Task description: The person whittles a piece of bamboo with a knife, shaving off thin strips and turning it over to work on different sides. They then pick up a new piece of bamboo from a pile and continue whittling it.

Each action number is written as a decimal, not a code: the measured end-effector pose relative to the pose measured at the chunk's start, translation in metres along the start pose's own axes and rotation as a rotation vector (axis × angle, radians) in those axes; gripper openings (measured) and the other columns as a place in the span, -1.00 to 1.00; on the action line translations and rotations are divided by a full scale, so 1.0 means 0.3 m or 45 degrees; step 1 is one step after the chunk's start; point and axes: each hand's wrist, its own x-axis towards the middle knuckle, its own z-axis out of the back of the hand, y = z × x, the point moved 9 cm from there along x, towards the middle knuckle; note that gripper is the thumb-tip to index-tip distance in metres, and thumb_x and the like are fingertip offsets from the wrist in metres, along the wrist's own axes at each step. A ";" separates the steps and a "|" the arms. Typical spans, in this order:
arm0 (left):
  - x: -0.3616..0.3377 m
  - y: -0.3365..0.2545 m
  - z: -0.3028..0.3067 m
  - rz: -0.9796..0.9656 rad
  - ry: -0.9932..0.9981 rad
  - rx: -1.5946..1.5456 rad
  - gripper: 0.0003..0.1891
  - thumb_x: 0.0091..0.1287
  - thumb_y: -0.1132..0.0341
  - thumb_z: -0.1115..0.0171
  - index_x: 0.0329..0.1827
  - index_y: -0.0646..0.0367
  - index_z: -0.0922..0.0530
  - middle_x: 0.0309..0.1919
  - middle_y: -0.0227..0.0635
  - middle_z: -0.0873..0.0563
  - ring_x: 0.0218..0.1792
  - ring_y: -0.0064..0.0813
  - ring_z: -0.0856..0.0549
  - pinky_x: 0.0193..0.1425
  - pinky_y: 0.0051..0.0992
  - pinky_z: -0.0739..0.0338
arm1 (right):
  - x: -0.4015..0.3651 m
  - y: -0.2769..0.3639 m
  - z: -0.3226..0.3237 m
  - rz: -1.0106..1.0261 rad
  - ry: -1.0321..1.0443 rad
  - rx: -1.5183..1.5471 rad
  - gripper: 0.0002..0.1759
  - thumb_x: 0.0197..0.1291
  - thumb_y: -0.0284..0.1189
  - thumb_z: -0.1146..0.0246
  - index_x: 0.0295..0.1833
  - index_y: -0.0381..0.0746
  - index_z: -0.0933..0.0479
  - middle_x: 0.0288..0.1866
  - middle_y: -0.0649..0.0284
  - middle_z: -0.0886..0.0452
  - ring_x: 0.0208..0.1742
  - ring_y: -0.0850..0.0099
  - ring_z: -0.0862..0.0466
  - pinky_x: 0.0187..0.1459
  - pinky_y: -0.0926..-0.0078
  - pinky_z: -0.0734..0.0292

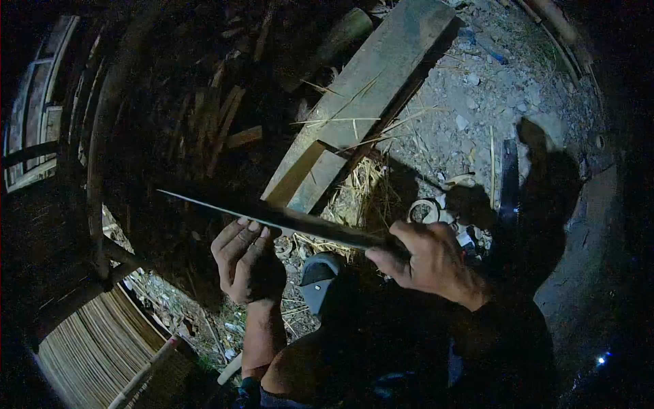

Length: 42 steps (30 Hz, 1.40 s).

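Note:
A long, dark knife blade (272, 215) runs from the right hand up and to the left, its tip near the dark left side. My right hand (426, 262) grips the knife's handle end. My left hand (246, 262) is below the blade's middle, fingers curled up against the blade's underside; whether it holds a thin strip there is too dark to tell. A grey sandal (319, 276) on my foot shows between the two hands.
A thick wooden plank (371, 92) lies diagonally on gravel ground (477, 109) with straw (364, 187) beside it. Bundled thin strips or slats (92, 347) lie at lower left. Stacked sticks (218, 123) sit in the dark upper left. Rings of tape (426, 210) lie near my right hand.

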 end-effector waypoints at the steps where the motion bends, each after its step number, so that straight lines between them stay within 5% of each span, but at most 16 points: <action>1: -0.001 0.004 0.007 0.000 0.000 0.007 -0.80 0.03 0.67 -0.44 -0.32 0.20 -0.70 -0.27 -0.24 -0.75 -0.10 -0.21 -0.72 0.02 -0.31 -0.65 | 0.003 0.001 -0.008 0.005 0.003 0.004 -0.49 0.32 -0.04 -0.26 -0.43 -0.29 -0.51 -0.76 0.20 -0.45 -0.75 0.28 -0.54 -0.66 0.31 -0.40; 5: -0.021 0.033 0.023 0.059 -0.042 -0.028 -0.79 0.00 0.67 -0.45 -0.33 0.21 -0.71 -0.29 -0.23 -0.75 -0.10 -0.21 -0.72 0.01 -0.32 -0.66 | 0.017 -0.038 -0.055 -0.118 0.110 -0.081 -0.48 0.27 -0.03 -0.32 -0.47 -0.28 -0.47 -0.77 0.16 -0.41 -0.76 0.27 -0.51 -0.70 0.34 -0.36; 9: -0.021 0.013 0.021 0.002 -0.024 -0.020 -0.78 -0.03 0.67 -0.48 -0.34 0.24 -0.70 -0.31 -0.20 -0.75 -0.13 -0.19 -0.73 -0.01 -0.33 -0.67 | 0.006 -0.025 -0.014 0.042 -0.095 0.025 -0.50 0.29 -0.08 -0.31 -0.49 -0.28 -0.43 -0.77 0.18 -0.37 -0.77 0.30 -0.48 -0.70 0.34 -0.35; 13: -0.012 0.035 0.027 0.012 -0.035 0.015 -0.81 -0.02 0.66 -0.47 -0.38 0.24 -0.67 -0.32 -0.20 -0.75 -0.15 -0.19 -0.73 -0.05 -0.31 -0.67 | 0.004 -0.126 -0.069 -0.195 0.025 -0.109 -0.53 0.31 -0.12 -0.30 -0.46 -0.29 -0.46 -0.77 0.19 -0.38 -0.76 0.31 -0.51 -0.69 0.34 -0.36; 16: -0.014 0.024 0.026 0.031 0.009 0.025 -0.82 0.01 0.65 -0.47 -0.37 0.24 -0.66 -0.31 -0.21 -0.74 -0.15 -0.19 -0.73 -0.04 -0.31 -0.67 | -0.002 -0.104 -0.052 -0.022 -0.036 -0.099 -0.55 0.34 -0.14 -0.27 -0.43 -0.31 -0.49 -0.77 0.16 -0.40 -0.75 0.28 -0.53 -0.66 0.32 -0.39; 18: -0.012 0.035 0.025 0.043 0.016 0.055 -0.82 0.03 0.65 -0.46 -0.36 0.23 -0.66 -0.30 -0.22 -0.74 -0.13 -0.20 -0.72 -0.02 -0.31 -0.66 | 0.028 -0.241 -0.083 -0.314 -0.058 -0.264 -0.56 0.33 -0.15 -0.28 -0.40 -0.32 -0.51 -0.75 0.11 -0.44 -0.73 0.23 -0.55 -0.61 0.28 -0.43; 22: -0.032 0.053 0.033 0.087 -0.045 -0.014 -0.83 0.05 0.62 -0.48 -0.36 0.23 -0.66 -0.28 -0.20 -0.74 -0.11 -0.21 -0.72 0.00 -0.30 -0.65 | 0.006 -0.215 -0.059 -0.314 -0.053 -0.003 -0.55 0.32 -0.12 -0.27 -0.33 -0.35 -0.55 -0.71 -0.02 -0.47 -0.70 0.07 -0.55 -0.58 0.19 -0.44; 25: -0.032 0.046 0.031 0.038 -0.024 -0.003 -0.82 0.04 0.58 -0.51 -0.35 0.26 -0.65 -0.26 -0.17 -0.73 -0.11 -0.22 -0.72 0.01 -0.29 -0.64 | -0.021 -0.401 -0.097 -0.473 -0.079 -0.218 -0.55 0.32 -0.12 -0.28 -0.33 -0.36 -0.56 -0.71 -0.03 -0.46 -0.68 0.02 -0.54 -0.57 0.16 -0.43; 26: -0.021 0.042 0.029 0.028 -0.034 -0.007 -0.82 0.04 0.58 -0.51 -0.35 0.26 -0.65 -0.26 -0.17 -0.73 -0.11 -0.22 -0.72 0.01 -0.29 -0.64 | -0.010 -0.388 -0.074 -0.345 -0.180 -0.247 -0.51 0.33 -0.09 -0.26 -0.39 -0.35 -0.54 -0.71 -0.04 -0.47 -0.66 -0.03 -0.53 -0.54 0.13 -0.43; 29: -0.036 0.089 0.047 0.270 -0.021 0.042 -0.76 0.04 0.59 -0.51 -0.25 0.30 -0.63 -0.16 -0.13 -0.70 -0.10 -0.24 -0.71 0.02 -0.27 -0.63 | -0.026 -0.363 -0.065 -0.460 -0.069 -0.257 -0.46 0.35 -0.04 -0.21 -0.41 -0.35 -0.54 -0.68 -0.05 -0.48 -0.65 -0.04 -0.53 -0.52 0.11 -0.42; 33: -0.085 0.176 0.061 0.686 -0.389 -0.508 -0.65 0.14 0.72 -0.31 0.00 0.34 -0.57 -0.03 -0.09 -0.67 -0.04 -0.29 -0.70 0.08 -0.35 -0.64 | -0.071 -0.335 -0.039 -0.504 -0.175 -0.122 -0.45 0.28 0.04 -0.25 -0.42 -0.28 -0.55 -0.65 -0.07 -0.52 -0.58 -0.09 -0.59 -0.50 0.05 -0.46; 35: -0.069 0.184 0.052 0.688 -0.128 -0.261 -0.67 0.18 0.72 -0.27 0.03 0.38 -0.58 -0.02 -0.07 -0.67 -0.01 -0.31 -0.69 0.09 -0.39 -0.64 | -0.064 -0.273 -0.009 -0.551 -0.044 -0.204 -0.45 0.27 0.04 -0.26 -0.45 -0.27 -0.53 -0.68 -0.02 -0.51 -0.63 -0.03 -0.58 -0.53 0.08 -0.46; 37: -0.096 0.199 0.056 0.623 -0.068 -0.384 -0.68 0.19 0.69 -0.29 0.04 0.42 -0.58 0.00 -0.04 -0.67 -0.01 -0.34 -0.69 0.08 -0.39 -0.65 | -0.041 -0.149 -0.016 -0.272 0.032 -0.075 -0.52 0.37 -0.04 -0.20 -0.39 -0.25 -0.55 -0.72 0.20 -0.43 -0.74 0.34 -0.48 -0.62 0.33 -0.37; 40: -0.118 0.195 0.042 0.620 -0.229 -0.783 -0.71 0.18 0.69 -0.32 -0.01 0.45 -0.60 -0.09 -0.06 -0.72 -0.10 -0.34 -0.73 0.04 -0.40 -0.66 | -0.036 -0.037 -0.028 -0.053 0.002 -0.043 -0.54 0.34 -0.06 -0.25 -0.40 -0.23 -0.55 -0.73 0.24 -0.41 -0.76 0.38 -0.45 -0.66 0.36 -0.34; 42: -0.126 0.201 0.056 0.577 -0.183 -0.614 -0.70 0.17 0.70 -0.31 -0.01 0.45 -0.60 -0.10 -0.05 -0.72 -0.12 -0.33 -0.73 0.05 -0.38 -0.66 | -0.026 -0.063 -0.046 -0.077 0.059 -0.072 -0.56 0.32 -0.07 -0.28 -0.39 -0.24 -0.55 -0.73 0.25 -0.40 -0.75 0.38 -0.45 -0.66 0.35 -0.35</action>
